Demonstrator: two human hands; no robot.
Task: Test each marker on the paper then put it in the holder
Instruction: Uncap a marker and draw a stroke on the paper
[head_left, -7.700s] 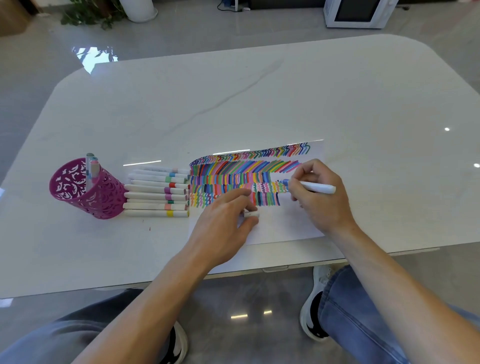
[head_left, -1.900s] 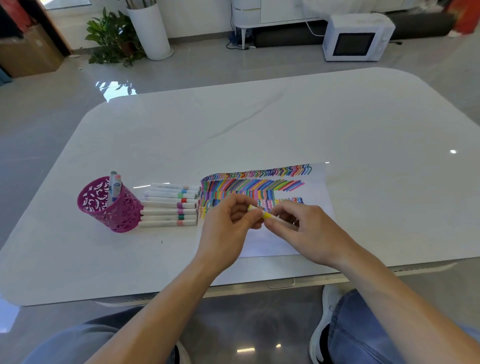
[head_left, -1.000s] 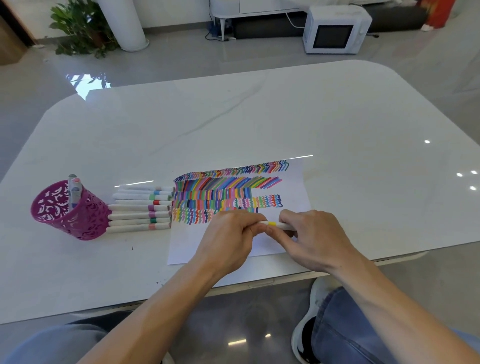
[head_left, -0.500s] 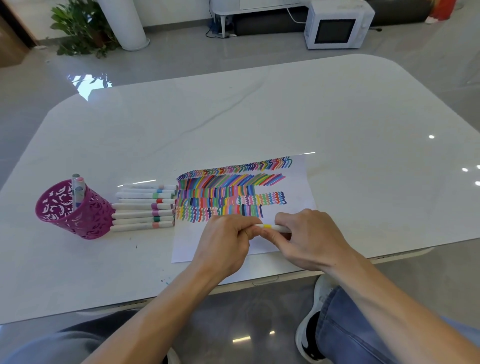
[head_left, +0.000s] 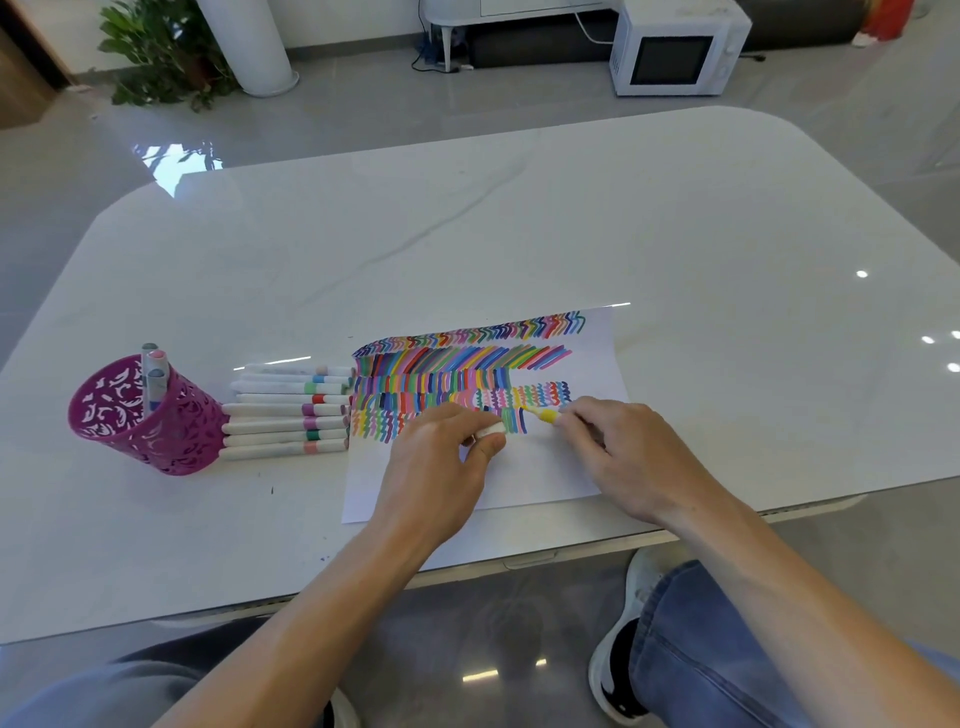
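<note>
It looks like a room in a home: a glossy white marble-look desk (head_left: 519, 234) stands on polished grey floor (head_left: 363, 119) tiles, with a leafy potted plant (head_left: 156, 52), a white microwave (head_left: 675, 49) on the floor and a low white cabinet (head_left: 519, 8) beyond.

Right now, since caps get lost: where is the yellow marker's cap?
Head view, centre: the cap is pinched by the left hand over the paper, left of the yellow marker.
</note>
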